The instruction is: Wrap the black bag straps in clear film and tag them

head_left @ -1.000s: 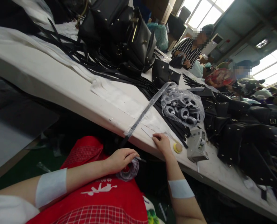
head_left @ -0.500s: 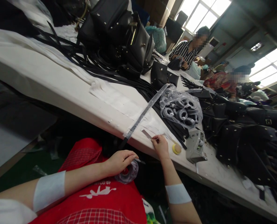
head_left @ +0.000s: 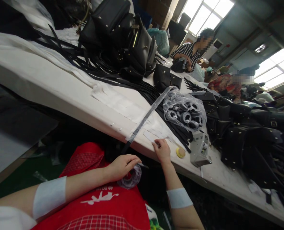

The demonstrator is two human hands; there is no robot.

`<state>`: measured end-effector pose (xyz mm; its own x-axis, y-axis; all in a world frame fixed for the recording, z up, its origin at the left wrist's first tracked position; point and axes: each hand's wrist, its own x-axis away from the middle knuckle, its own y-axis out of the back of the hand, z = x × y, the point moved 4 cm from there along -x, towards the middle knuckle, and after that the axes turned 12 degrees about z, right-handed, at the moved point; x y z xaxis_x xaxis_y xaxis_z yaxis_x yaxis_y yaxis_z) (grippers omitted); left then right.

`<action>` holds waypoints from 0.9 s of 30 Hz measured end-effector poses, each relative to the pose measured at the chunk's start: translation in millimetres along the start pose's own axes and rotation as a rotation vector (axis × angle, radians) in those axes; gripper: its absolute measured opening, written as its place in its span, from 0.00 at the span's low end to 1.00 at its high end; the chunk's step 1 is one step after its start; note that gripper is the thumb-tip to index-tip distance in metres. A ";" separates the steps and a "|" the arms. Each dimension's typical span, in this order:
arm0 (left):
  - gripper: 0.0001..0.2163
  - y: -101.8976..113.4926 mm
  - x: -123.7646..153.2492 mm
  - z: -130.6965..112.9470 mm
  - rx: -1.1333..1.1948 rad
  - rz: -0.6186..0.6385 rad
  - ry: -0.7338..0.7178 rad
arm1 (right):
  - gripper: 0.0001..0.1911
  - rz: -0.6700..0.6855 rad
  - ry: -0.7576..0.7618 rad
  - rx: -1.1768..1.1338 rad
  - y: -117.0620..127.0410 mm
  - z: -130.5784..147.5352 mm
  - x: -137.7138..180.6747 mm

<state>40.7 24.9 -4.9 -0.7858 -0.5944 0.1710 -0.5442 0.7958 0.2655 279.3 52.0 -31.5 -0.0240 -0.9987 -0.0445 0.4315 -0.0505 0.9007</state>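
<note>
My left hand (head_left: 126, 164) is closed over a coiled strap (head_left: 131, 179) in clear plastic wrap, held above my red apron. A short pointed end of the coil sticks out past its fingertips. At the table's near edge my right hand (head_left: 163, 150) has its fingers curled in, with fingertips at the near end of a thin flat strip (head_left: 148, 136), pale and shiny like metal. Just right of that hand lies a small yellow tape roll (head_left: 180, 152). A plastic-wrapped strap (head_left: 149, 116) stretches across the table, its dark end hanging over the edge.
A clear bag of coiled straps (head_left: 185, 111) sits beyond my right hand, near a grey tape dispenser (head_left: 200, 149). Black handbags (head_left: 142, 48) and long black straps (head_left: 103, 72) lie along the white table (head_left: 67, 92). More black bags (head_left: 249, 143) are piled right. Two people work farther back.
My right hand has shifted slightly left, and its fingers look more curled. The thin strip has tilted and now looks paler. My left hand and the coil stay almost where they were.
</note>
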 end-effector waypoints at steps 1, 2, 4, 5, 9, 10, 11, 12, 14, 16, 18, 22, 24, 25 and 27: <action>0.17 -0.1 0.2 0.1 0.000 -0.001 0.001 | 0.11 -0.007 0.008 0.010 -1.2 0.0 0.2; 0.17 -0.1 0.4 -0.1 -0.001 -0.001 0.002 | 0.10 -0.016 0.018 0.020 -2.3 0.1 0.4; 0.17 -0.1 0.7 -0.9 -0.002 0.001 0.004 | 0.10 -0.035 0.039 0.034 -3.9 0.1 1.1; 0.17 0.0 0.9 -1.5 -0.003 0.001 0.006 | 0.10 -0.044 0.044 0.038 -4.1 -0.1 1.4; 0.17 0.3 1.0 -3.0 -0.003 0.001 0.010 | 0.13 -0.054 0.043 0.038 -2.4 -0.3 1.3; 0.17 0.3 0.9 -3.1 -0.003 0.001 0.008 | 0.13 -0.052 0.042 0.039 -1.5 0.3 1.1; 0.17 0.3 0.8 -3.2 -0.002 0.001 0.004 | 0.13 -0.051 0.039 0.040 -0.7 1.2 1.0; 0.17 0.2 0.6 -3.0 -0.001 0.002 0.000 | 0.12 -0.047 0.036 0.040 -0.1 2.3 0.9; 0.17 -0.2 0.4 -1.9 -0.002 0.004 -0.003 | 0.12 -0.042 0.023 0.041 0.2 4.5 1.1; 0.17 -0.5 0.3 -0.1 -0.004 0.004 -0.001 | 0.12 -0.045 0.008 0.037 -0.7 6.1 1.5; 0.16 -0.8 0.3 1.5 -0.003 0.001 0.000 | 0.11 -0.059 0.006 0.031 -2.0 6.9 1.7; 0.16 -1.1 0.3 2.3 0.000 -0.004 0.000 | 0.12 -0.060 0.011 0.006 -3.2 4.2 -0.5; 0.16 -1.1 0.3 1.5 -0.003 -0.004 0.003 | 0.13 -0.052 0.001 -0.007 -1.5 0.9 -3.1; 0.16 -1.1 0.2 1.0 -0.004 -0.004 0.004 | 0.14 -0.049 -0.002 -0.010 -0.3 -0.7 -4.5; 0.16 -1.0 0.2 -0.1 -0.007 -0.005 0.002 | 0.14 -0.047 -0.005 -0.005 1.5 -2.9 -6.9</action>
<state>41.0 24.0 -5.0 -0.7824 -0.5986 0.1717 -0.5462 0.7921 0.2725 282.7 58.8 -31.1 -0.0491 -0.9952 -0.0844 0.4345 -0.0973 0.8954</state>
